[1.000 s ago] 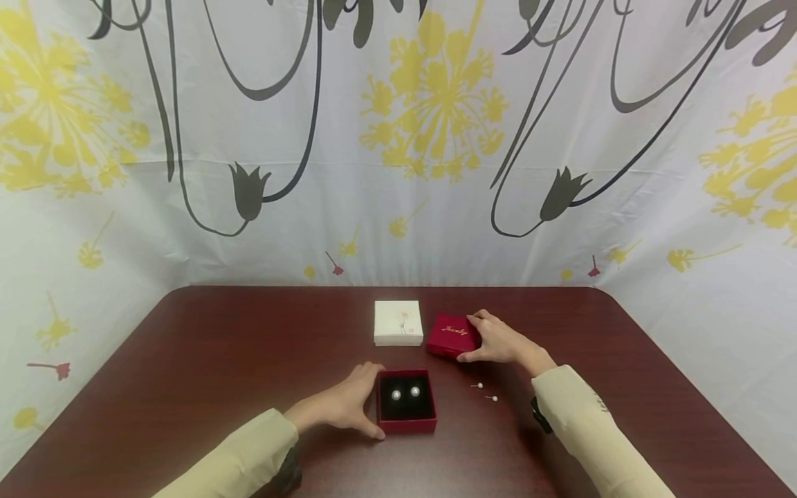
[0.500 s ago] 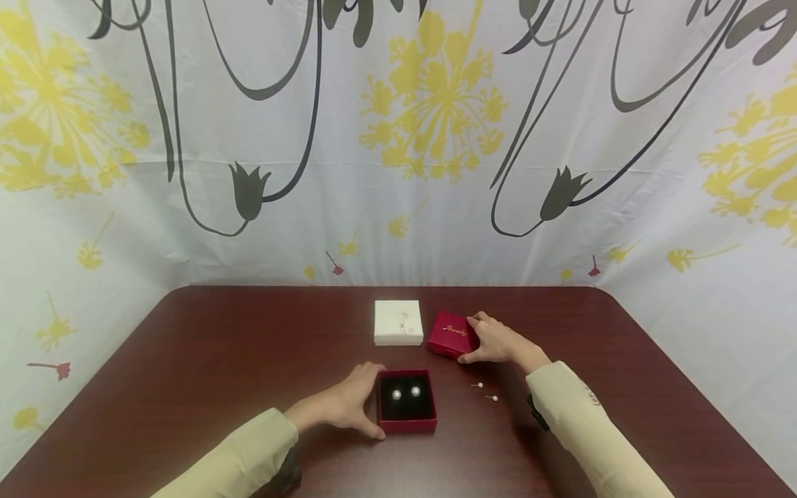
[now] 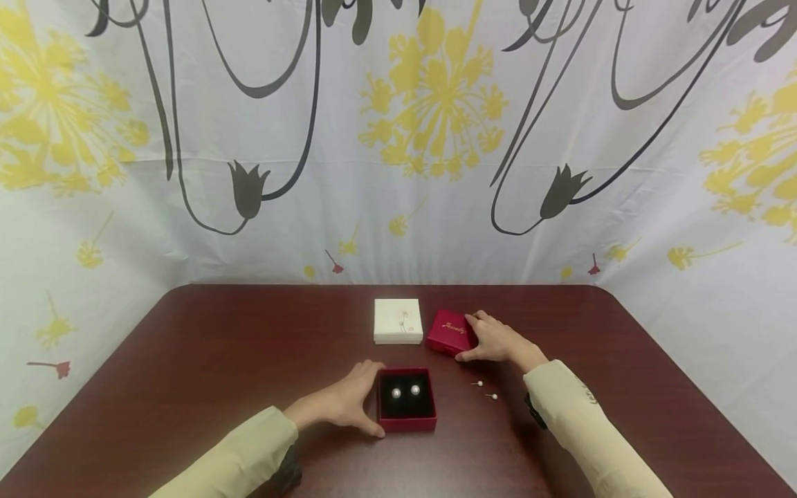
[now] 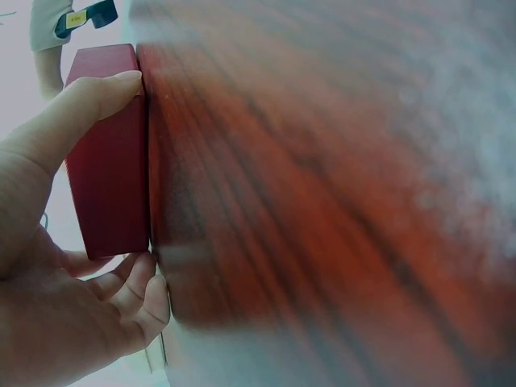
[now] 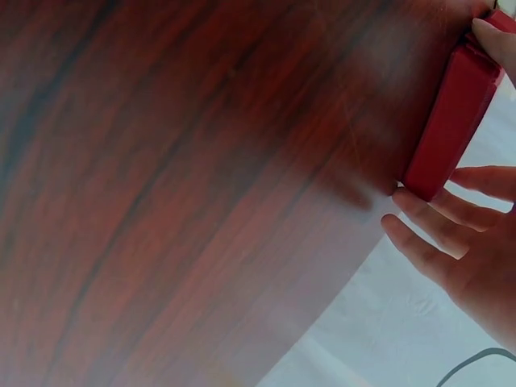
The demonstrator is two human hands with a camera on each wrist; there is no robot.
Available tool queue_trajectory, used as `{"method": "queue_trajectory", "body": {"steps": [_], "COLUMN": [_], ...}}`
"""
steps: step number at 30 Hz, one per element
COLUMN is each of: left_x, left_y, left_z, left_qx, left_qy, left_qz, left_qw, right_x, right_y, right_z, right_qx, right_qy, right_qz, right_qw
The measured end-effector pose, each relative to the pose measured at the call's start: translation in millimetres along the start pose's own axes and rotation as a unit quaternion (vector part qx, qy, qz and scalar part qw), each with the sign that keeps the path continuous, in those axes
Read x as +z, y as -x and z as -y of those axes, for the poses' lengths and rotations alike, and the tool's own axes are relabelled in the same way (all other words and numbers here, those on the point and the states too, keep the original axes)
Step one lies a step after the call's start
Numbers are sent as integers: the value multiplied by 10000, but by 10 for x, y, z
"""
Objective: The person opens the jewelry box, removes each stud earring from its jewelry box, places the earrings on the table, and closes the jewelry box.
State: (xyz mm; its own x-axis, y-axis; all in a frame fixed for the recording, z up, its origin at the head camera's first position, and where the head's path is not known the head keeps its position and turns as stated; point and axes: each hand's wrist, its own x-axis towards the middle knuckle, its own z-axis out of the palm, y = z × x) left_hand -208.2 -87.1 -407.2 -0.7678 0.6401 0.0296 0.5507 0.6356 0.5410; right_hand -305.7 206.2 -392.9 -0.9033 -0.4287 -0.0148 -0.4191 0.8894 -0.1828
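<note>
Open red box (image 3: 407,424) set on the table (image 3: 268,346), toward the near side and about the middle. Its left side is spanned by the left hand (image 3: 349,401): thumb laid at the near corner, fingers wrapped at the far one, the spread wide, the box held between. Black padding (image 3: 406,409) is seen inside, with a left pearl (image 3: 396,393) and a right pearl (image 3: 415,390) seated in it, set apart from each other.

Farther off, to the right, a red lettered piece (image 3: 448,333) is gripped at its right side by the right hand (image 3: 495,340), thumb on the near corner, fingers at the far one. It is turned slightly askew; whether it is a lid or a whole box, and whether it is quite flat on the table, cannot be told. Just left of it, a white box (image 3: 397,322) is noted. Near the right hand, two pearl-headed pins, the upper pin (image 3: 479,384) and the lower pin (image 3: 494,396), are left lying.

Handling, as judged: both red pieces probably light, stiff card, easily slid on the polished top. Walls likely to be dented if squeezed hard; best held lightly by opposite side walls, low down, with fingers kept off the pearls. Pins presumably slippery and quick to roll; best pinched at the pearl head.
</note>
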Motion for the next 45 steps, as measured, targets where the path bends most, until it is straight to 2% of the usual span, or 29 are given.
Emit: {"method": "queue_trajectory", "body": {"steps": [15, 21, 25, 33, 40, 45], "left_x": [0, -4, -5, -6, -6, -4], "left_y": [4, 5, 4, 5, 6, 6], "left_z": [-8, -9, -10, -10, -7, -9], "left_qx": [-101, -74, -59, -83, -71, -57], "left_qy": [-2, 24, 15, 43, 10, 14], "left_qz": [23, 46, 36, 27, 8, -2], "left_qw": [9999, 10000, 10000, 10000, 10000, 10000], "right_x": [-31, -99, -145, -188, -171, -161], "right_y": [81, 176, 236, 320, 401, 460], "right_z": [-17, -8, 36, 198, 377, 498], "right_qx": [48, -317, -586, -1122, -1676, -1730], "right_qy": [-152, -227, -298, -617, -843, -903], "right_qz": [-164, -567, -894, -1259, -1300, -1168], "right_qw": [9997, 9976, 9938, 9837, 9736, 9738]}}
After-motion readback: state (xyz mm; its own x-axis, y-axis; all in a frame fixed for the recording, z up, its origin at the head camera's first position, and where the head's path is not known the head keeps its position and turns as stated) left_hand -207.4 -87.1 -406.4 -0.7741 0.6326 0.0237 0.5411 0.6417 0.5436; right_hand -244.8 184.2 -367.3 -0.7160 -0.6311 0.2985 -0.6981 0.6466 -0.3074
